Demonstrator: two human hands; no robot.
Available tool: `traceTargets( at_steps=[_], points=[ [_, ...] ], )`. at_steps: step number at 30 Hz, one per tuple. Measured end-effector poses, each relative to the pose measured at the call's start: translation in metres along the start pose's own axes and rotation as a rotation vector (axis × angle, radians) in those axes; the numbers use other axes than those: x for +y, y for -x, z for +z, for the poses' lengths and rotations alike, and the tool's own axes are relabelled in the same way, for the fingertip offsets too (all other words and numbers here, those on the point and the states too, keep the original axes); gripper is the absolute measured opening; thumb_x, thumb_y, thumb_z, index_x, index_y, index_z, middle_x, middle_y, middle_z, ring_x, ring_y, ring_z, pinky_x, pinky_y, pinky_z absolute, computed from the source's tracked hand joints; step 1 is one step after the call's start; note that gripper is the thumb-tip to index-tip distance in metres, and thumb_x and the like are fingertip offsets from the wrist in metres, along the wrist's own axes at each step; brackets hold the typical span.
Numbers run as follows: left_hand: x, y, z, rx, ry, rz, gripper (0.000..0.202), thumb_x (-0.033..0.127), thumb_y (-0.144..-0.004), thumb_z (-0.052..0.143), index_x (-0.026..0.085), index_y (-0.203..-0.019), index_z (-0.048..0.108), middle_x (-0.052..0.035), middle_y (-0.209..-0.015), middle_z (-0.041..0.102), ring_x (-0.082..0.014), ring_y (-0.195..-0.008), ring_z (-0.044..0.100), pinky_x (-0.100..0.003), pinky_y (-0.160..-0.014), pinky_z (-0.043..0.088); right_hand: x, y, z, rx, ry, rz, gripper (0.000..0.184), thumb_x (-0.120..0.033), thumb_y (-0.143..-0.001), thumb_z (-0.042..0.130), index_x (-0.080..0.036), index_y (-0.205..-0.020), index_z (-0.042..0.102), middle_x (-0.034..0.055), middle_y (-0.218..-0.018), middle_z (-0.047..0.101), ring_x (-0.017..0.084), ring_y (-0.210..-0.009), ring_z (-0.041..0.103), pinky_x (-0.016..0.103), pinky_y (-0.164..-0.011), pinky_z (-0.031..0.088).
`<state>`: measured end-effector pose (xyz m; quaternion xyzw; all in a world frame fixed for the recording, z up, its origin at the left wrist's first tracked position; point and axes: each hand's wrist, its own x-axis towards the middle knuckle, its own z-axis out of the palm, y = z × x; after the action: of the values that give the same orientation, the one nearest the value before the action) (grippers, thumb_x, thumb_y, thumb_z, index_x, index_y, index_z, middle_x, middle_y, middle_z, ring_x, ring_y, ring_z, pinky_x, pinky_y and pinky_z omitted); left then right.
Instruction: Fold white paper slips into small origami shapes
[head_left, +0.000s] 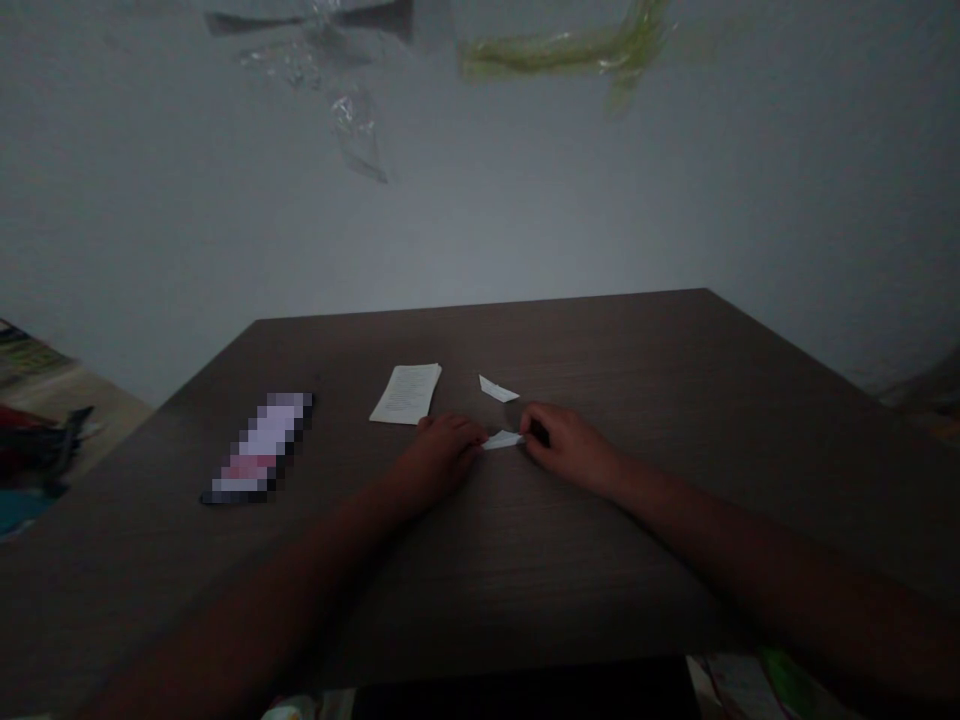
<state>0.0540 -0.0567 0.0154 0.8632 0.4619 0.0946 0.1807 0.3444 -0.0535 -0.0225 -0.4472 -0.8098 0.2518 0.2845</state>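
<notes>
A small piece of folded white paper (502, 440) lies low over the dark table between my two hands. My left hand (444, 450) has its fingers closed on the paper's left end. At the right end, the thumb and forefinger of my right hand (566, 442) pinch the same piece. Just beyond them rests another folded paper (498, 389), long and narrow, touched by neither hand. A stack of printed paper sheets (407, 393) sits beyond my left hand, close to its knuckles.
A phone (262, 440) with a blurred-out screen lies on the left of the brown wooden table (600, 350). Behind the table stands a pale wall (480, 220) with yellow tape (555, 55) and clear tape (356, 120) on it. Dim clutter shows at the far left.
</notes>
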Motion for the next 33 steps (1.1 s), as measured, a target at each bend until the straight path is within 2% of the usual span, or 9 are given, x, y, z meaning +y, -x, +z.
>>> traceTargets(
  at_steps=[4, 8, 12, 17, 21, 26, 33],
  points=[
    [-0.006, -0.001, 0.003, 0.023, 0.022, 0.008, 0.025, 0.014, -0.117, 0.07, 0.027, -0.125, 0.089, -0.0102, -0.133, 0.093, -0.0361, -0.135, 0.081, -0.051, -0.127, 0.058, 0.001, -0.002, 0.0, -0.006, 0.046, -0.023, 0.022, -0.009, -0.105, 0.079, -0.028, -0.101, 0.069, 0.0029, -0.106, 0.079, 0.026, -0.099, 0.072, 0.039, -0.094, 0.056],
    [-0.01, -0.001, 0.006, 0.032, 0.013, 0.025, 0.028, 0.015, -0.119, 0.067, 0.025, -0.129, 0.091, -0.0122, -0.136, 0.092, -0.0376, -0.138, 0.082, -0.053, -0.127, 0.059, 0.003, -0.004, 0.001, 0.028, 0.057, -0.036, 0.023, -0.009, -0.105, 0.084, -0.027, -0.1, 0.071, 0.0055, -0.113, 0.079, 0.029, -0.111, 0.075, 0.042, -0.102, 0.06],
    [-0.013, -0.003, 0.009, 0.036, 0.009, 0.019, 0.026, 0.015, -0.118, 0.07, 0.025, -0.127, 0.091, -0.0114, -0.131, 0.092, -0.0372, -0.134, 0.082, -0.053, -0.126, 0.061, 0.005, -0.003, 0.002, 0.068, 0.061, -0.043, 0.023, -0.01, -0.105, 0.087, -0.027, -0.101, 0.073, 0.0062, -0.116, 0.079, 0.029, -0.114, 0.075, 0.044, -0.104, 0.062],
    [-0.012, -0.002, 0.008, 0.023, 0.009, 0.02, 0.025, 0.016, -0.119, 0.069, 0.027, -0.127, 0.091, -0.0107, -0.133, 0.091, -0.0366, -0.136, 0.081, -0.051, -0.126, 0.059, 0.008, -0.001, 0.003, 0.055, 0.065, -0.047, 0.018, -0.011, -0.108, 0.087, -0.027, -0.104, 0.077, 0.0082, -0.122, 0.08, 0.031, -0.121, 0.077, 0.047, -0.109, 0.064],
    [-0.009, -0.001, 0.006, 0.037, 0.022, 0.002, 0.027, 0.014, -0.118, 0.068, 0.027, -0.123, 0.09, -0.0098, -0.13, 0.091, -0.0363, -0.134, 0.082, -0.049, -0.125, 0.058, 0.013, -0.002, 0.005, 0.055, 0.08, -0.046, 0.019, -0.014, -0.105, 0.091, -0.027, -0.111, 0.079, 0.0079, -0.124, 0.081, 0.031, -0.119, 0.078, 0.047, -0.107, 0.065],
    [-0.007, -0.003, 0.004, 0.024, 0.019, 0.003, 0.027, 0.014, -0.118, 0.068, 0.026, -0.125, 0.091, -0.0106, -0.13, 0.091, -0.0376, -0.134, 0.082, -0.052, -0.126, 0.06, 0.014, -0.003, 0.006, 0.068, 0.065, -0.06, 0.017, -0.016, -0.107, 0.09, -0.029, -0.108, 0.079, 0.006, -0.117, 0.081, 0.03, -0.114, 0.077, 0.046, -0.104, 0.065],
    [-0.004, -0.001, 0.003, 0.047, 0.02, -0.015, 0.03, 0.008, -0.117, 0.067, 0.025, -0.125, 0.091, -0.0084, -0.131, 0.091, -0.0356, -0.135, 0.082, -0.049, -0.126, 0.058, 0.007, -0.004, 0.001, -0.016, 0.068, -0.014, 0.017, -0.017, -0.107, 0.092, -0.027, -0.107, 0.078, 0.0053, -0.113, 0.081, 0.029, -0.11, 0.076, 0.044, -0.102, 0.061]
  ],
)
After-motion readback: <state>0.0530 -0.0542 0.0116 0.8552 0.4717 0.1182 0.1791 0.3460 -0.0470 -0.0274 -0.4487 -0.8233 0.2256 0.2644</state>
